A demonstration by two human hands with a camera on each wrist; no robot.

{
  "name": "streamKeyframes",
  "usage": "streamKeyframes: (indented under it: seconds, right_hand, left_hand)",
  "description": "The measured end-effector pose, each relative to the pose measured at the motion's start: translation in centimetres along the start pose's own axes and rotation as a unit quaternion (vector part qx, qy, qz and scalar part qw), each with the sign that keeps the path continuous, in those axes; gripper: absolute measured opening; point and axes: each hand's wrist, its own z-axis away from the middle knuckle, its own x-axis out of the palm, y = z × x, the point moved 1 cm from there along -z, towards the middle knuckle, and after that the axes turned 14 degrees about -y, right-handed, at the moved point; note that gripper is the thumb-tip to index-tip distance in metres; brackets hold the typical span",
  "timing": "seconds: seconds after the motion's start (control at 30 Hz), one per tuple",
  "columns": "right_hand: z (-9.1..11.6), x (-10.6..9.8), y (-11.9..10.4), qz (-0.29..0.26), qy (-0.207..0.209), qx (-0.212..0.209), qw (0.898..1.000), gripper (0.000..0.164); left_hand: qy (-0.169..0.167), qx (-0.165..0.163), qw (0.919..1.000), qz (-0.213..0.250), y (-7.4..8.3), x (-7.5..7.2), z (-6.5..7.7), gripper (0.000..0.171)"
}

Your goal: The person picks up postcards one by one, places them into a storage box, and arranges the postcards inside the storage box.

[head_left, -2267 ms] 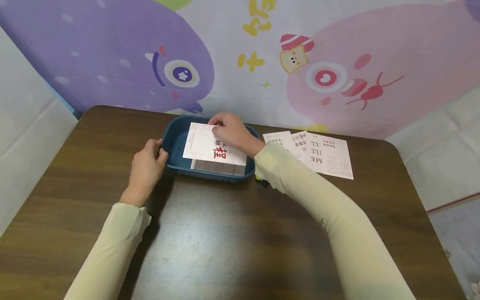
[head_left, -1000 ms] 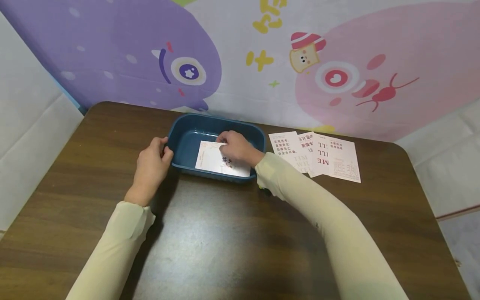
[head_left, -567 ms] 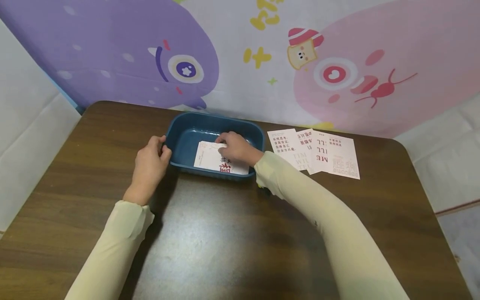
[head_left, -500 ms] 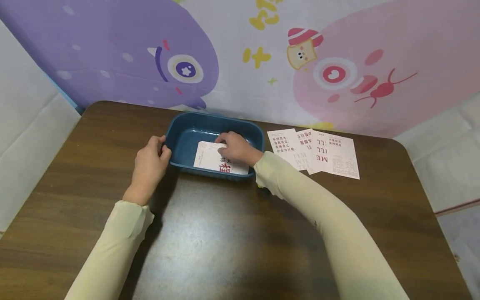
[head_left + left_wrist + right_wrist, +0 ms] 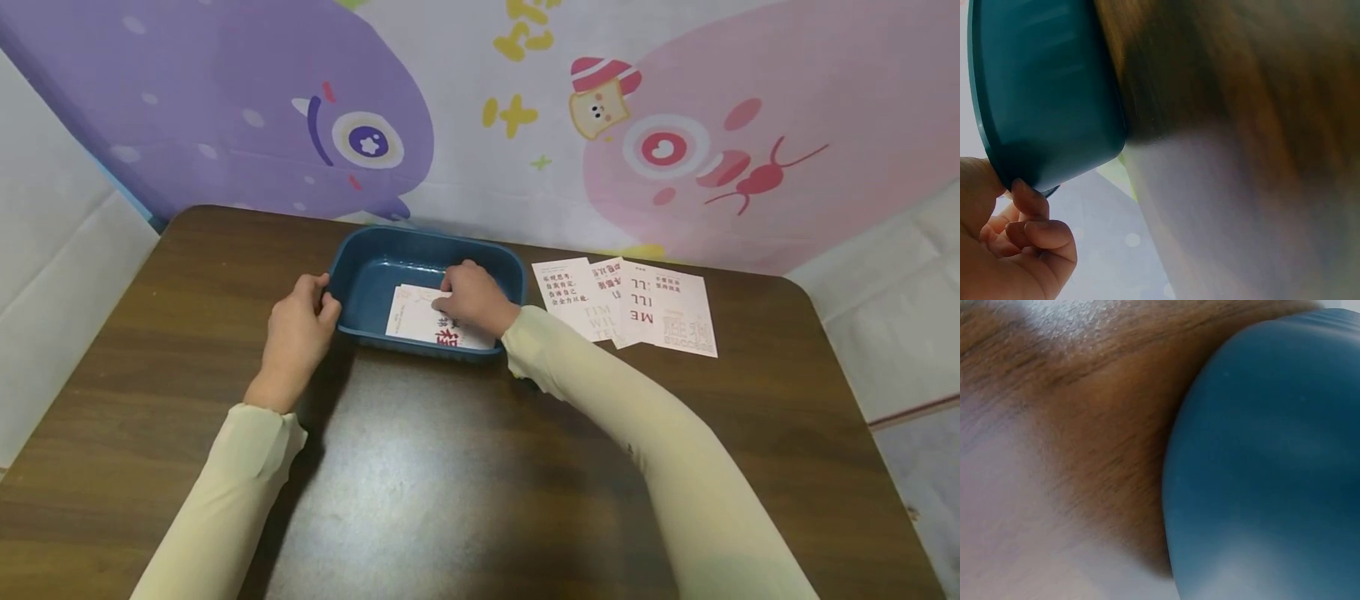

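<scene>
At the back of the table stands a blue plastic basin (image 5: 360, 287), its left end rim pinched between the thumb and fingers of my left hand (image 5: 300, 325). In the left wrist view, the left hand (image 5: 1022, 244) curls at the basin's rim (image 5: 1041, 94). White printed cards (image 5: 412, 315) lie stacked in the basin, the top one bearing large red and black characters. Over their right part hovers my right hand (image 5: 480, 298), thumb close to the top card and fingers loosely bent, apart from the card's edge. Only the basin's outer wall (image 5: 1266, 450) shows in the right wrist view.
Several printed cards (image 5: 558, 287) lie fanned and overlapping on the brown table (image 5: 420, 467), right of the basin. A cartoon-printed cloth (image 5: 465, 167) hangs directly behind the table's back edge. A small dark object (image 5: 528, 383) sits partly hidden under the right sleeve.
My right hand lowered the printed card into the basin onto the others, then let go and shifted slightly right. My left hand has kept its place on the rim.
</scene>
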Motion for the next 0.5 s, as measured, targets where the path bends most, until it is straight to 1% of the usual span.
streamKeyframes:
  seconds: [0.27,0.5]
  right_hand:
    - [0.17,-0.1,0.06,0.003,0.006,0.012,1.0,0.031]
    - [0.11,-0.01,0.19,0.006,0.004,0.013,1.0,0.032]
  left_hand:
    - [0.007,0.01,0.9999,0.001,0.1,-0.1,-0.1,0.037]
    - [0.002,0.006,1.0,0.001,0.08,-0.1,-0.04,0.037]
